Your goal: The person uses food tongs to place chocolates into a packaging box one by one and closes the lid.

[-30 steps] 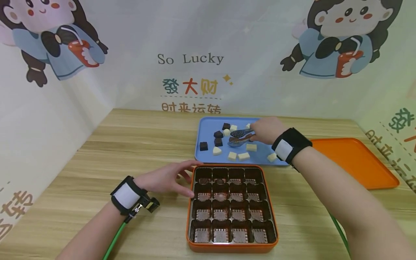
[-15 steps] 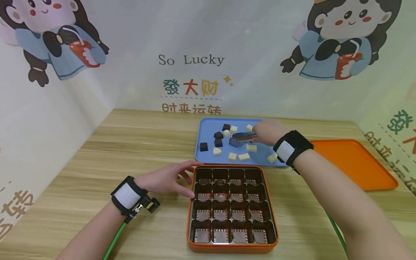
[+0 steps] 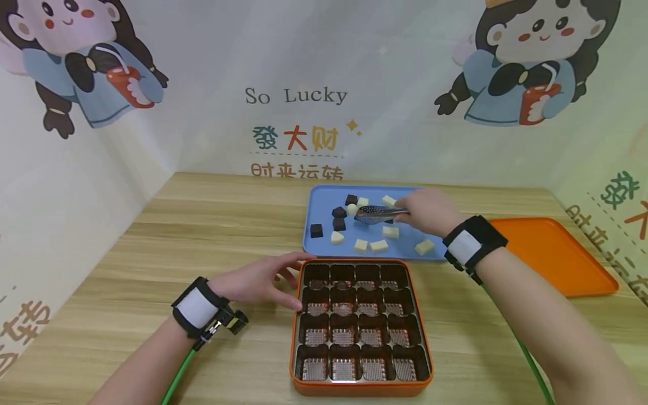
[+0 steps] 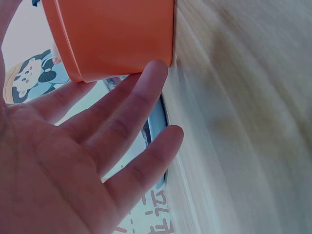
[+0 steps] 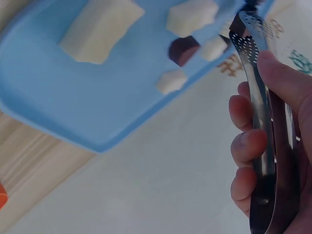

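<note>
My right hand (image 3: 430, 211) grips metal tongs (image 3: 377, 214) low over a blue tray (image 3: 316, 194). In the right wrist view the perforated heads of the tongs (image 5: 263, 141) are closed around a dark brown chocolate piece (image 5: 239, 25). White chocolates (image 3: 378, 246) and dark chocolates (image 3: 316, 230) lie about the tray. My left hand (image 3: 260, 278), fingers spread and loosely bent, rests against the left side of an orange box (image 3: 361, 389). The left wrist view shows its fingertips (image 4: 156, 73) at the box wall. Inside sits a brown divided insert (image 3: 356, 318), with dark pieces in two far-left compartments.
An orange tray (image 3: 552, 247) lies at the right on the wooden table (image 3: 202, 225), partly behind my right forearm. The box stands just in front of the blue tray. A printed curtain (image 3: 405, 112) hangs behind and at both sides. Green cables run from the wrist straps.
The tongs' heads have come together around a dark chocolate. My right hand has turned and shifted slightly right. The left hand stays at the box.
</note>
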`<act>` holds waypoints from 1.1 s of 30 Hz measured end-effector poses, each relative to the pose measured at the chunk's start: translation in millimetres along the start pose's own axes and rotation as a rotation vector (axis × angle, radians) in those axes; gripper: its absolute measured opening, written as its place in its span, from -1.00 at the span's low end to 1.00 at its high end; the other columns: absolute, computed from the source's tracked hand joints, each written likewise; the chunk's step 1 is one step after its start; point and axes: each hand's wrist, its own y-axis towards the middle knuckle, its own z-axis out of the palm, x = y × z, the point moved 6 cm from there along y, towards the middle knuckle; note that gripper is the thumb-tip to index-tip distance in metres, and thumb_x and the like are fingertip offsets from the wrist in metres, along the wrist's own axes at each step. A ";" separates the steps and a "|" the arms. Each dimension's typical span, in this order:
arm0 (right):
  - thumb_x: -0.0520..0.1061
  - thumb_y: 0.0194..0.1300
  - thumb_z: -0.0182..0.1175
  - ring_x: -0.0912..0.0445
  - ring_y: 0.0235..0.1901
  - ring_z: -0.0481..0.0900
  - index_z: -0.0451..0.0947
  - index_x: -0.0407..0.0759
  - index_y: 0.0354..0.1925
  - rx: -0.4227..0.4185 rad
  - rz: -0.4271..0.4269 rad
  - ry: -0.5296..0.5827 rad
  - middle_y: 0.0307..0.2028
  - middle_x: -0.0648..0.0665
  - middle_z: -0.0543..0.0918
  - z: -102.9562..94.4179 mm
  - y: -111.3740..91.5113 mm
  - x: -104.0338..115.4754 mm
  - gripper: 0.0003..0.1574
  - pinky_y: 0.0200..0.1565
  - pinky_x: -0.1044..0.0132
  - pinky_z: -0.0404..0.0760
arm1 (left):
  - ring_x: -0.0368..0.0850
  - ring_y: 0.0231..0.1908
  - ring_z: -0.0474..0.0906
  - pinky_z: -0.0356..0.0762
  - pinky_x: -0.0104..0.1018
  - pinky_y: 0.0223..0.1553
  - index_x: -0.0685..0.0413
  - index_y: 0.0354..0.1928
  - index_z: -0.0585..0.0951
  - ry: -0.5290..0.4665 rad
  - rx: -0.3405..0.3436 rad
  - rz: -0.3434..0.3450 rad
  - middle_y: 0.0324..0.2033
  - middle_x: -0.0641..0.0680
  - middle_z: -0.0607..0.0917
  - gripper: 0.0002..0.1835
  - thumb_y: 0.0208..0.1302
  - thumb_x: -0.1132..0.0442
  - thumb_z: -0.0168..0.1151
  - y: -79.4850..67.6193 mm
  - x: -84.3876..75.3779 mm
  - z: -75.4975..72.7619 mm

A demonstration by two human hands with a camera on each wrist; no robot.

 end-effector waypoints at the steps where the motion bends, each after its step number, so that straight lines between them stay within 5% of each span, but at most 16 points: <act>1: -0.02 0.21 0.17 0.19 -0.54 0.46 0.57 -0.17 -0.09 -0.005 0.002 0.015 -0.40 -0.04 0.61 -2.9 -3.9 -0.2 -0.65 -0.43 0.24 0.43 | -0.15 -0.04 0.41 0.39 -0.18 -0.07 -0.25 0.34 0.12 -0.002 0.001 0.000 0.17 0.02 0.33 -0.08 -0.08 -0.13 0.34 -0.1 0.0 0.2; 5: -0.01 0.21 0.15 0.17 -0.48 0.50 0.53 -0.20 -0.01 -0.041 -0.023 0.072 -0.27 -0.11 0.63 -21.1 -23.0 2.9 -0.57 -0.40 0.22 0.46 | -0.18 -0.04 0.41 0.40 -0.20 -0.07 -0.27 0.33 0.12 -0.005 -0.004 -0.008 0.17 -0.02 0.33 -0.07 -0.10 -0.14 0.35 -0.6 -0.7 -0.1; 17: 0.05 0.06 0.28 0.34 -0.65 0.31 0.61 0.04 -0.26 -0.078 -0.225 -0.033 -0.55 0.15 0.53 -58.2 -73.6 48.5 -0.76 -0.64 0.40 0.28 | -0.15 -0.03 0.41 0.39 -0.20 -0.07 -0.25 0.34 0.13 -0.002 -0.005 0.002 0.22 0.02 0.28 -0.08 -0.09 -0.13 0.34 -1.1 -1.7 1.2; 21: 0.07 0.07 0.27 0.32 -0.68 0.22 0.53 0.11 -0.39 -0.018 -0.250 -0.080 -0.68 0.20 0.32 -60.6 -78.9 64.8 -0.86 -0.65 0.38 0.24 | -0.16 -0.03 0.41 0.39 -0.21 -0.06 -0.27 0.34 0.12 0.004 -0.004 -0.003 0.21 0.01 0.29 -0.08 -0.10 -0.14 0.34 -0.9 -1.7 1.0; 27: 0.05 0.04 0.28 0.28 -0.67 0.27 0.58 0.07 -0.41 0.089 -0.193 -0.151 -0.65 0.16 0.39 -55.8 -74.4 83.0 -0.86 -0.63 0.39 0.31 | -0.22 -0.04 0.40 0.39 -0.23 -0.07 -0.36 0.32 0.13 0.003 -0.008 -0.026 0.18 -0.06 0.31 -0.08 -0.12 -0.15 0.36 -0.6 0.2 2.0; 33: -0.05 -0.01 0.33 0.24 -0.71 0.21 0.44 0.00 -0.63 0.043 -0.228 -0.285 -0.72 0.10 0.28 -56.9 -65.2 106.9 -0.74 -0.63 0.41 0.28 | -0.21 -0.05 0.41 0.42 -0.22 -0.10 -0.38 0.32 0.13 0.006 -0.014 -0.016 0.17 -0.06 0.32 -0.09 -0.11 -0.14 0.36 -1.0 -0.9 1.5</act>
